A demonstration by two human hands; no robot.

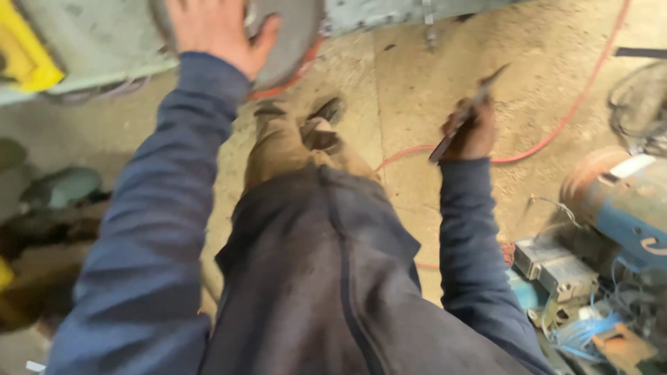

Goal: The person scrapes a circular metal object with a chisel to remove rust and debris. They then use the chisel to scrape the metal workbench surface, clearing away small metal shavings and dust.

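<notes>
My left hand [215, 29] reaches up and rests flat, fingers spread, on a round grey disc-shaped part [295, 31] of a pale green machine [97, 42] at the top of the view. My right hand [472, 128] is closed around a thin dark metal tool [467, 111], a flat pointed strip that sticks up and to the right, held over the concrete floor. Both arms wear dark blue sleeves. My legs in tan trousers and dark shoes [326, 114] stand below the machine.
A red cable [556, 128] snakes across the concrete floor. A blue motor-like machine [629, 208] with a grey box and loose blue wires [580, 330] sits at the right. A yellow part [24, 59] shows at top left; dark clutter lies at the left.
</notes>
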